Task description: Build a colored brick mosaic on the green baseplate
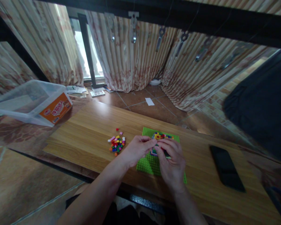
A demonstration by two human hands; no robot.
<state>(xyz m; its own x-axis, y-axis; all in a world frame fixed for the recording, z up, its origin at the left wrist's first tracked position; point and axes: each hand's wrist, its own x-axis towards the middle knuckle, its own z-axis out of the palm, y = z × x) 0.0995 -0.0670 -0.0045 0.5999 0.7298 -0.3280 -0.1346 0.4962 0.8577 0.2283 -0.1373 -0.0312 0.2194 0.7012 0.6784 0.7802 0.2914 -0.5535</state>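
Note:
A green studded baseplate lies on the wooden board, and a low structure of multicoloured toy bricks stands on it. My left hand reaches over the plate's left part, thumb and fingers pinched together at the structure's left side. My right hand is curled over the structure from the right, its fingertips meeting those of the left. Whatever sits between the fingertips is too small or hidden to make out. Left of my left hand lies a loose pile of small coloured bricks.
A black phone lies on the wooden board at the right. At the far left stands a clear plastic bin with an orange label. Papers lie behind it. A dark cloth-like shape fills the right side.

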